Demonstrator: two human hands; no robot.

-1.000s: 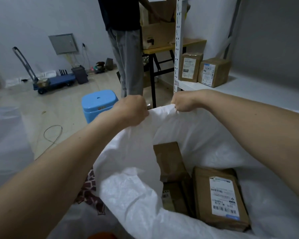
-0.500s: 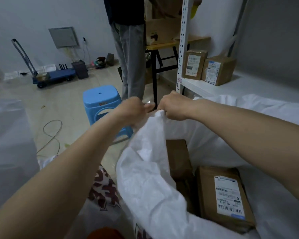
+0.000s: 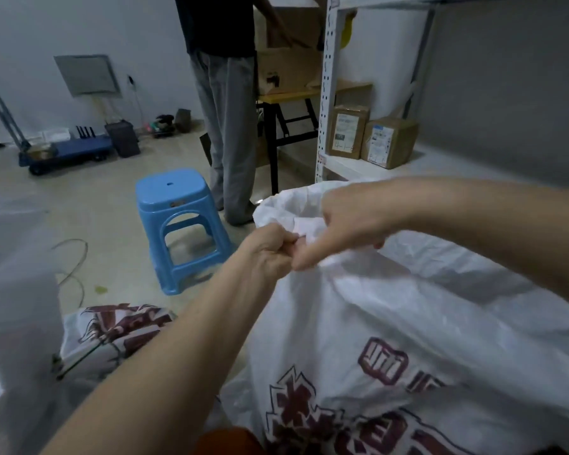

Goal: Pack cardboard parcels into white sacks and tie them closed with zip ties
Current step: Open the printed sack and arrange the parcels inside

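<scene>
A white woven sack [image 3: 408, 323] with dark red printing fills the lower right, its mouth bunched together at the top. My left hand [image 3: 270, 247] grips the gathered rim from the left. My right hand [image 3: 349, 224] clasps the same bunched rim from the right, the two hands touching. The parcels inside the sack are hidden by the fabric. Two cardboard parcels [image 3: 372, 136] with labels stand on the white shelf behind. No zip tie shows in either hand.
A blue plastic stool [image 3: 178, 221] stands just beyond the sack. A person in grey trousers [image 3: 227, 126] works at a table behind it. Another printed sack [image 3: 112, 333] lies at lower left, a white sack [image 3: 10, 290] at far left, a blue trolley [image 3: 63, 152] by the wall.
My hands came together and gathered the sack's open mouth shut. The parcels seen inside earlier are now covered, and the printed side of the sack faces me.
</scene>
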